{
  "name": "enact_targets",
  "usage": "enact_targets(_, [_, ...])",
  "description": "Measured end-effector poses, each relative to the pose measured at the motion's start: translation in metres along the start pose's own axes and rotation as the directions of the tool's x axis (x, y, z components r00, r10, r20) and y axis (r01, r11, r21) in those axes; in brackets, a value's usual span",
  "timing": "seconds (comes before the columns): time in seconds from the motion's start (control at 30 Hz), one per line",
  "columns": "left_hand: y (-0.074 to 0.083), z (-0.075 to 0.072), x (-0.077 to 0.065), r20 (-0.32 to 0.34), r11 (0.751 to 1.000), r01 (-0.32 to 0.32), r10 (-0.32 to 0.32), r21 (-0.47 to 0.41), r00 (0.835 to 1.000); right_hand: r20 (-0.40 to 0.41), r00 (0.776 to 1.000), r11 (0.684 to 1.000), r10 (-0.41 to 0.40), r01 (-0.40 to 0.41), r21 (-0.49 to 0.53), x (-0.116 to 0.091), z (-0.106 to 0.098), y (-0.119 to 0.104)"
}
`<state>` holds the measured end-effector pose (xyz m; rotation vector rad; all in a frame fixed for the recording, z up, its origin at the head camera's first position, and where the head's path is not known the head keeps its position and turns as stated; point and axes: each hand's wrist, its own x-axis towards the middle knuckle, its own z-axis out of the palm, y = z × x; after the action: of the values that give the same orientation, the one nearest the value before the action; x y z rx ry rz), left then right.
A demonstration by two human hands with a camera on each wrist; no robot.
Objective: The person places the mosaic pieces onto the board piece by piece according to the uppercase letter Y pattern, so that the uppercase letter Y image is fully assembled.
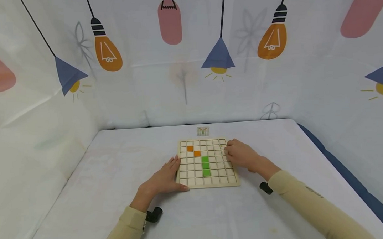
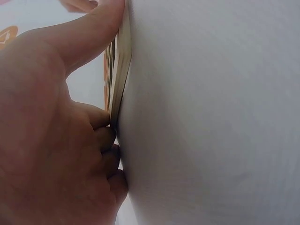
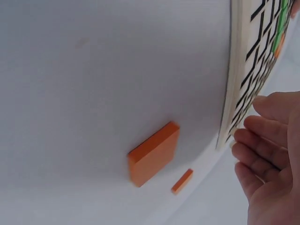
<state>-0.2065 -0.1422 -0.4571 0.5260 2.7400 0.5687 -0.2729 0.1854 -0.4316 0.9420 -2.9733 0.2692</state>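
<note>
A square pale wooden board [image 1: 208, 185] with a black-lined grid lies on the table. On it sit two orange tiles [image 1: 190, 148] set diagonally and a column of three green tiles [image 1: 205, 166]. My left hand [image 1: 163, 177] rests against the board's near left corner, thumb at the near edge and fingers along the left side. At the far right edge my right hand [image 1: 242, 154] reaches over the grid. Its fingers are loosely bent in the right wrist view, with nothing showing between thumb and fingertips. Beside the board lie two loose orange tiles [image 3: 154, 154], hidden by the hand in the head view.
A small card [image 1: 203, 131] printed with a coloured grid pattern lies just beyond the board. The white table [image 1: 116, 165] stretches around it, with a printed curtain [image 1: 184, 91] behind.
</note>
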Motion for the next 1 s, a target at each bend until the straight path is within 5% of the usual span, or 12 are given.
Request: enact_targets(1.0, [0.004, -0.004, -0.003, 0.009, 1.0, 0.0, 0.0, -0.005, 1.0, 0.051, 0.996, 0.995, 0.076, -0.073, -0.068, -0.051, -0.007, 0.026])
